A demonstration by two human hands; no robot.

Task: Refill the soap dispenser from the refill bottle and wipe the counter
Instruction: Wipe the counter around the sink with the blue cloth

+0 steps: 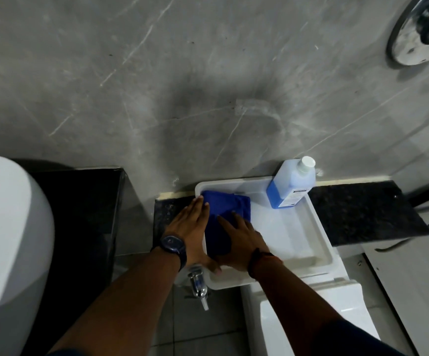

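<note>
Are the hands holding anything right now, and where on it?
Both hands rest flat on the blue cloth in the white tray: left hand along its left edge, right hand near its middle.

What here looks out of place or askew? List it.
One thing: the refill bottle stands capped on the tray's far right corner, overhanging the rim, and looks tilted. No spill shows. Both hands, left hand and right hand, lie flat on the blue cloth inside the tray.

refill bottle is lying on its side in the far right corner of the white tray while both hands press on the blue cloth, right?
Not quite. The head view shows the refill bottle standing upright, cap on, in the white tray's far right corner. The rest holds: left hand and right hand both press on the blue cloth.
</note>
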